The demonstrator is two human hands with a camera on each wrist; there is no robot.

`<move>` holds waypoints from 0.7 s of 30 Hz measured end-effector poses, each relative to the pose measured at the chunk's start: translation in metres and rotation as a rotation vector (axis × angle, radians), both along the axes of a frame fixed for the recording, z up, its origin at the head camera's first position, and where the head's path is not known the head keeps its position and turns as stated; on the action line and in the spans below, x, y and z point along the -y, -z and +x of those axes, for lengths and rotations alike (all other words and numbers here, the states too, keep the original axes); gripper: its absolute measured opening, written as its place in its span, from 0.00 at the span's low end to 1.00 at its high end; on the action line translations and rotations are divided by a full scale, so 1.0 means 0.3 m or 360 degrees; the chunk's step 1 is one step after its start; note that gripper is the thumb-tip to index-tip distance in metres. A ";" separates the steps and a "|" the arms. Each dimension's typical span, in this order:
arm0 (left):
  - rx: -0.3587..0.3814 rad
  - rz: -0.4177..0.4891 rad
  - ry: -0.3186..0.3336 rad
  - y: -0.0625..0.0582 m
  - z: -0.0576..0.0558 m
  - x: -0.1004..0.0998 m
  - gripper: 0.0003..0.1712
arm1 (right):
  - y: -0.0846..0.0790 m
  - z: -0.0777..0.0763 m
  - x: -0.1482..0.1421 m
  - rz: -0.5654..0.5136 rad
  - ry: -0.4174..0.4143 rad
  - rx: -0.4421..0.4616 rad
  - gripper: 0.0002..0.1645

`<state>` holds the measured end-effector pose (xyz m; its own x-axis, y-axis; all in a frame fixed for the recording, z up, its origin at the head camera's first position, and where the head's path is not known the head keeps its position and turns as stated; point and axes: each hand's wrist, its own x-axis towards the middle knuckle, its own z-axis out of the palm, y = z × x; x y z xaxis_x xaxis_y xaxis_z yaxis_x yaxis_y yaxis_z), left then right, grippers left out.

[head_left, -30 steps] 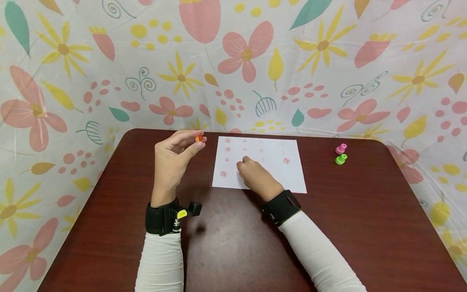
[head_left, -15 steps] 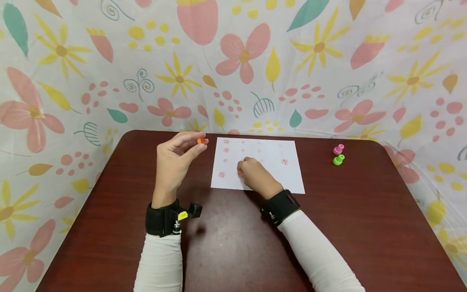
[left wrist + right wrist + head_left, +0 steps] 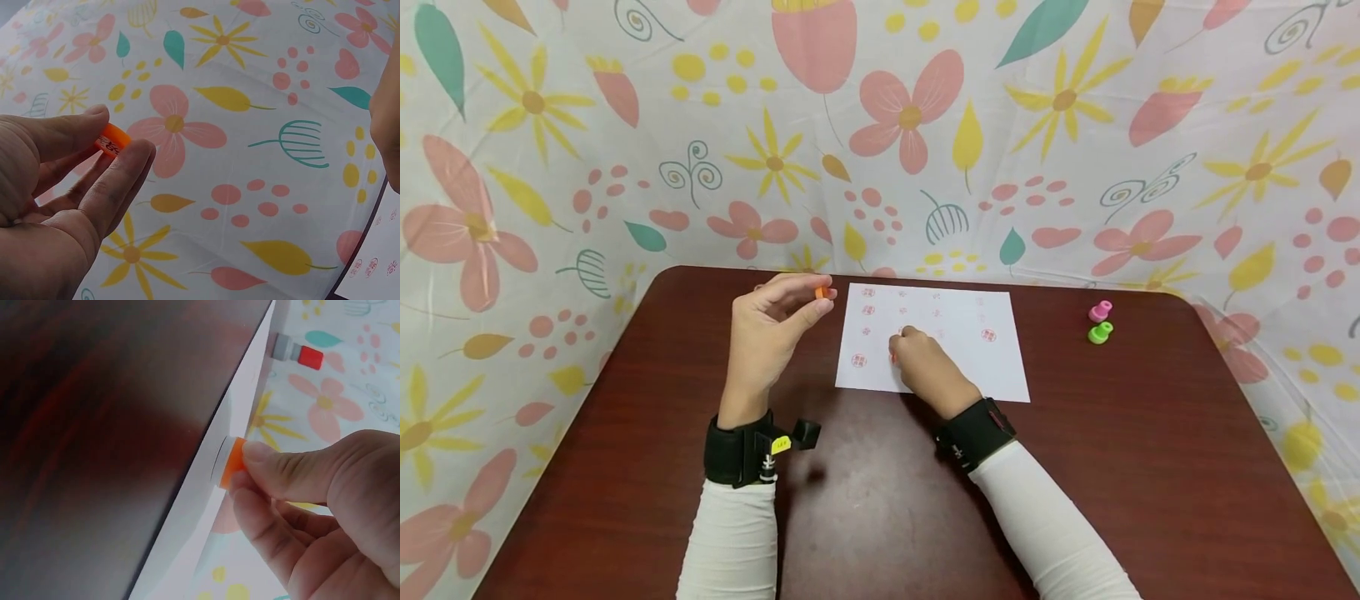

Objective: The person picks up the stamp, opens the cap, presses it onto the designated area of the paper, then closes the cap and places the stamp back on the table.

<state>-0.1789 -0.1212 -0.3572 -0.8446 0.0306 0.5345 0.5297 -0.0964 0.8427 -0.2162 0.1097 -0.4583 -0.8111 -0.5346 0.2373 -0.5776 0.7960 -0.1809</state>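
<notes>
In the head view my left hand (image 3: 767, 333) is raised left of the white paper (image 3: 977, 367), pinching a small orange cap (image 3: 822, 292) between thumb and fingertips. The left wrist view shows red characters on the face of this cap (image 3: 111, 141). My right hand (image 3: 931, 367) rests low over the paper's middle. Its thumb and fingers pinch an orange and white stamp (image 3: 230, 464), whose white end meets the paper in the right wrist view. Rows of red stamped marks (image 3: 868, 310) run across the sheet; some are hidden by my right hand.
A pink stamp (image 3: 1101, 311) and a green stamp (image 3: 1101, 333) stand close together on the dark wooden table (image 3: 1150, 433), right of the paper. A red and grey stamp (image 3: 300, 351) appears in the right wrist view. Behind the table hangs a flower-patterned cloth (image 3: 925, 200).
My left hand has drifted slightly to the right with the orange cap. My right hand stays at the same spot on the paper; a reddish patch now shows beneath its fingers.
</notes>
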 end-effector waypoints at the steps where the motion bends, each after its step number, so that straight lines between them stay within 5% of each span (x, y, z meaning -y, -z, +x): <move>1: 0.0007 -0.0004 -0.0002 0.000 0.001 0.000 0.15 | 0.002 -0.001 -0.002 -0.0009 -0.0003 0.0003 0.08; 8: 0.0023 -0.0058 -0.0009 -0.006 0.002 -0.003 0.15 | -0.028 -0.002 -0.029 -0.0125 -0.0015 0.0089 0.04; 21: 0.0048 -0.0111 0.0059 -0.004 0.006 -0.026 0.15 | -0.231 0.070 -0.101 -0.0494 -0.0101 -0.0089 0.07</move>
